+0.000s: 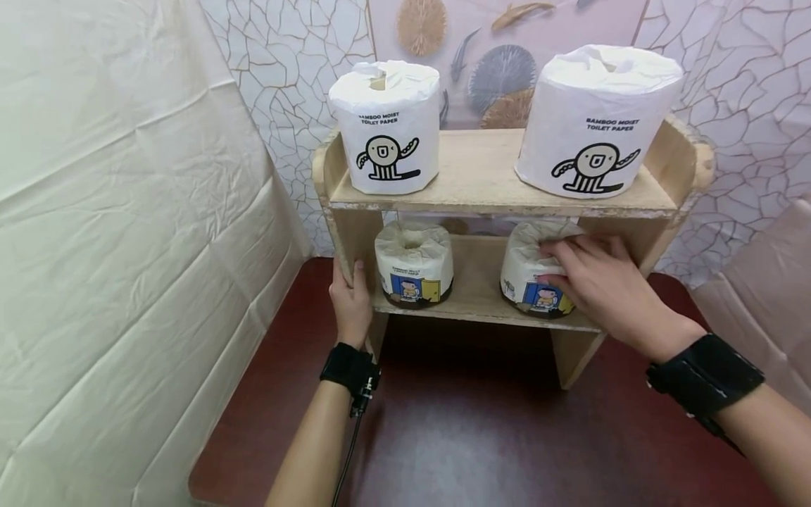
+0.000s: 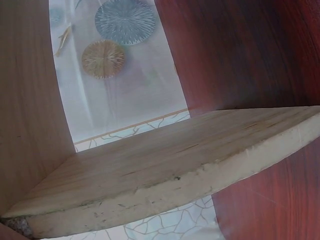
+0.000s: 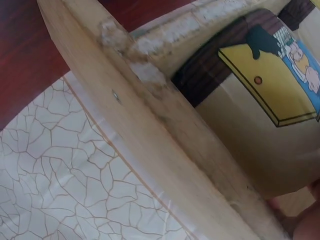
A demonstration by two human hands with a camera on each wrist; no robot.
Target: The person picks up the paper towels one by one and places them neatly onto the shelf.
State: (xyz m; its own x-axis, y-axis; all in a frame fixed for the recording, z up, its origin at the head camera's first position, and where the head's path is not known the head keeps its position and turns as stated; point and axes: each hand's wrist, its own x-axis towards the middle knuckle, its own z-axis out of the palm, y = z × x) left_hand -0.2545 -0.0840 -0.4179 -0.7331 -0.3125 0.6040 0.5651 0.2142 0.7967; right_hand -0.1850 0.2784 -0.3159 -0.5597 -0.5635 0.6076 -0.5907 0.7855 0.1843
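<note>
A small two-tier wooden shelf (image 1: 481,169) stands on the table. My left hand (image 1: 352,306) grips its left side panel at the lower tier, the thumb in front and the other fingers mostly hidden. On the lower board, my right hand (image 1: 602,285) holds the right toilet paper roll (image 1: 529,271), with fingers over its top and upper side. This roll, printed with a blue and yellow picture, stands upright; part of it is hidden by the hand. The right wrist view shows its yellow door print (image 3: 265,82) close to the shelf's side panel (image 3: 165,135). A matching roll (image 1: 413,264) stands at the lower left.
Two larger white wrapped toilet paper rolls stand on the top board, one on the left (image 1: 386,134) and one on the right (image 1: 595,127). Dark red table surface (image 1: 443,436) lies under the shelf. Cream fabric (image 1: 127,246) hangs along the left, and patterned sheeting (image 1: 291,91) covers the back.
</note>
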